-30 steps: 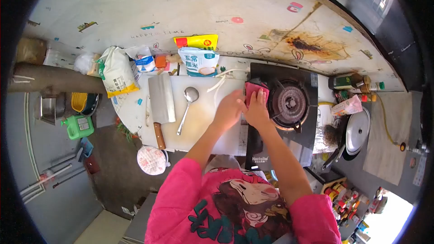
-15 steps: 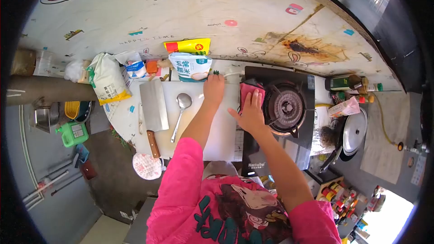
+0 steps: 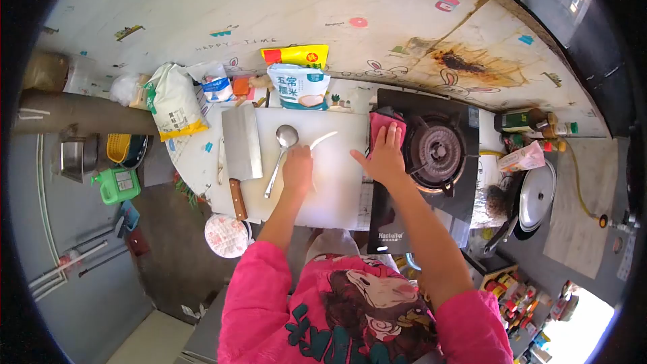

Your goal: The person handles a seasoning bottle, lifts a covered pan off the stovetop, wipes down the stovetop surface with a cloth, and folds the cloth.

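Observation:
My left hand (image 3: 297, 167) is closed over the white cutting board (image 3: 337, 189), around a slim, curved white strip (image 3: 325, 139). One end sticks out past my fingers; its kind I cannot make out. A metal spoon (image 3: 287, 137) lies just left of that hand, bowl away from me. Further left, a cleaver (image 3: 241, 141) with a wooden handle rests along the board's side. My right hand (image 3: 386, 157) lies flat, thumb spread, on a folded red cloth (image 3: 397, 121) at the left edge of the gas stove (image 3: 431, 212).
Behind the board stand a blue-white bag (image 3: 296, 84), a yellow packet (image 3: 313, 55) and a white-yellow sack (image 3: 174, 102). The burner (image 3: 438, 152) sits right of my right hand. Beyond it are a lidded pan (image 3: 536, 192) and bottles (image 3: 529, 120). A round patterned item (image 3: 227, 234) is at the near left.
My left hand has drawn back from the board's far edge to its middle, with the white strip now showing in it. My right hand stays on the cloth. The view has shifted slightly.

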Demonstrator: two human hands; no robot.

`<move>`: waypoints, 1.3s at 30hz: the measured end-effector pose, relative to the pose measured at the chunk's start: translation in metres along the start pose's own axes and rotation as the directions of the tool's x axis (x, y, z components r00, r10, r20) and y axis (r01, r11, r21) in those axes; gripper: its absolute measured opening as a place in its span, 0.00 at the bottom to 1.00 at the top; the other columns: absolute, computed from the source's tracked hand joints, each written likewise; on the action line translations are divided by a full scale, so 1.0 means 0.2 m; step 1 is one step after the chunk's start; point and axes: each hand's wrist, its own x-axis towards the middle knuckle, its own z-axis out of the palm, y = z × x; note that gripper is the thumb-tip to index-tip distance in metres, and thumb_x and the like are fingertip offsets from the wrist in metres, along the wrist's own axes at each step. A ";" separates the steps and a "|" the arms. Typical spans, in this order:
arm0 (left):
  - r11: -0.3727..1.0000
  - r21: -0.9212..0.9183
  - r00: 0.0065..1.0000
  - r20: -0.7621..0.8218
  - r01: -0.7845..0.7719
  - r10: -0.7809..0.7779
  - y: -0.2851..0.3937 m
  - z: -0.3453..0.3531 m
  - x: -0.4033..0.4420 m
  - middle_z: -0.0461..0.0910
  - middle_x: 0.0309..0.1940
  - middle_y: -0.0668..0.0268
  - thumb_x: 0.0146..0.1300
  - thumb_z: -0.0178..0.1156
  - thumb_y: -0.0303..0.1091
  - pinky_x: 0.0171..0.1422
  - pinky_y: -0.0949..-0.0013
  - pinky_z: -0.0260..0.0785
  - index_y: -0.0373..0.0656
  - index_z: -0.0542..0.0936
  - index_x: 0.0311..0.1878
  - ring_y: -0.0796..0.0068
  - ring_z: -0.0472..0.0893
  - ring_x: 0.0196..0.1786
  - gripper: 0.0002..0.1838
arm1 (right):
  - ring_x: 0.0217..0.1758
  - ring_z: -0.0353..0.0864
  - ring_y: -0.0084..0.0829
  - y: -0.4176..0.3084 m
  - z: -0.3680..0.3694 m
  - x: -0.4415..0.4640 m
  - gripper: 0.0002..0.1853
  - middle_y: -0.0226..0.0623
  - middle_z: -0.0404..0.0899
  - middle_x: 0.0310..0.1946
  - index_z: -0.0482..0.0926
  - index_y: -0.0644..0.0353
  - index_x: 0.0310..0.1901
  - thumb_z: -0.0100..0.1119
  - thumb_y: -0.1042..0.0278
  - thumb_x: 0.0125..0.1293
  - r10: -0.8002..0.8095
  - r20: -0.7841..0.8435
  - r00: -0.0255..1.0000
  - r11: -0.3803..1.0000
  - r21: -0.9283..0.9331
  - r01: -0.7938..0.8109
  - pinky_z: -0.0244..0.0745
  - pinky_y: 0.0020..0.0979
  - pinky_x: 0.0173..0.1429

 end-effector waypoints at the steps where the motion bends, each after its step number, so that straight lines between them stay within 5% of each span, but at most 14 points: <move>1: 0.998 -0.041 0.999 -0.016 0.042 -0.043 -0.01 -0.03 -0.03 0.73 0.37 0.55 0.55 0.59 0.30 0.46 0.58 0.70 0.37 0.74 0.43 0.57 0.74 0.44 0.12 | 0.73 0.40 0.61 0.00 0.00 0.00 0.56 0.69 0.44 0.68 0.53 0.80 0.65 0.36 0.24 0.58 -0.005 -0.001 1.000 1.000 -0.001 0.005 0.35 0.44 0.75; 6: 0.988 -0.058 0.990 0.007 0.141 -0.140 -0.04 -0.13 -0.16 0.73 0.39 0.55 0.52 0.64 0.35 0.46 0.58 0.69 0.36 0.73 0.43 0.54 0.73 0.43 0.18 | 0.73 0.39 0.60 0.00 -0.02 0.00 0.57 0.68 0.41 0.69 0.50 0.80 0.65 0.38 0.23 0.57 0.019 0.056 0.998 0.998 0.060 -0.022 0.36 0.43 0.75; 12: 0.998 -0.052 0.994 -0.099 0.043 -0.048 -0.08 -0.07 -0.24 0.74 0.38 0.56 0.51 0.64 0.35 0.43 0.56 0.69 0.37 0.74 0.40 0.55 0.74 0.42 0.16 | 0.74 0.36 0.59 -0.02 -0.03 -0.05 0.59 0.67 0.38 0.69 0.47 0.79 0.66 0.43 0.23 0.55 0.048 0.104 0.993 0.994 0.092 -0.058 0.40 0.41 0.75; 17: 0.982 -0.003 0.982 0.006 0.190 -0.190 -0.06 -0.12 -0.23 0.74 0.33 0.58 0.51 0.64 0.36 0.42 0.58 0.70 0.39 0.76 0.33 0.58 0.75 0.39 0.12 | 0.74 0.36 0.60 -0.01 0.00 -0.10 0.59 0.67 0.38 0.69 0.47 0.80 0.66 0.45 0.24 0.55 0.017 0.099 0.995 0.992 0.121 -0.029 0.41 0.41 0.75; 21: 0.998 -0.014 0.993 -0.094 0.065 -0.066 0.01 -0.11 -0.14 0.76 0.34 0.59 0.51 0.61 0.31 0.42 0.58 0.69 0.39 0.77 0.35 0.59 0.76 0.40 0.09 | 0.74 0.37 0.61 -0.01 0.00 -0.11 0.59 0.69 0.39 0.69 0.48 0.80 0.66 0.45 0.24 0.55 0.020 0.079 0.997 0.991 0.133 -0.030 0.41 0.42 0.75; 23: 0.975 -0.104 0.950 -0.268 -0.194 0.161 0.07 -0.07 -0.03 0.77 0.38 0.59 0.51 0.57 0.26 0.43 0.60 0.70 0.38 0.78 0.39 0.60 0.76 0.42 0.10 | 0.73 0.38 0.61 -0.02 0.01 -0.11 0.59 0.70 0.40 0.68 0.49 0.81 0.65 0.44 0.24 0.55 0.004 0.074 0.997 0.997 0.074 -0.010 0.39 0.43 0.75; 27: 0.977 -0.034 0.951 -0.239 -0.211 0.197 0.20 0.02 0.20 0.72 0.56 0.53 0.54 0.51 0.25 0.54 0.60 0.68 0.36 0.78 0.47 0.57 0.72 0.57 0.16 | 0.73 0.38 0.62 -0.03 0.00 -0.10 0.58 0.70 0.42 0.68 0.51 0.81 0.65 0.43 0.23 0.55 -0.004 0.055 0.998 1.000 0.026 0.003 0.36 0.44 0.75; 31: 0.986 -0.034 0.953 -0.264 -0.165 0.150 0.27 0.14 0.41 0.67 0.61 0.53 0.57 0.50 0.28 0.58 0.57 0.65 0.33 0.76 0.49 0.56 0.68 0.62 0.17 | 0.73 0.38 0.61 -0.05 -0.04 -0.09 0.59 0.70 0.42 0.68 0.52 0.80 0.65 0.41 0.22 0.54 0.010 0.033 0.999 0.999 0.040 -0.011 0.32 0.44 0.75; 33: 0.993 0.011 0.990 -0.077 -0.115 0.115 0.27 0.17 0.49 0.66 0.62 0.53 0.57 0.51 0.32 0.61 0.55 0.63 0.31 0.75 0.51 0.57 0.66 0.64 0.20 | 0.74 0.37 0.61 -0.06 -0.09 -0.09 0.59 0.69 0.41 0.68 0.51 0.80 0.65 0.41 0.22 0.53 -0.002 0.150 0.989 0.999 -0.053 0.011 0.31 0.44 0.75; 39: 0.998 0.050 0.998 0.057 -0.024 0.021 0.29 0.22 0.59 0.66 0.60 0.51 0.56 0.58 0.37 0.61 0.58 0.63 0.29 0.74 0.51 0.57 0.63 0.66 0.23 | 0.74 0.36 0.62 -0.02 -0.05 -0.07 0.62 0.69 0.37 0.69 0.48 0.81 0.65 0.53 0.25 0.50 0.003 0.058 0.998 0.990 0.142 -0.011 0.41 0.43 0.75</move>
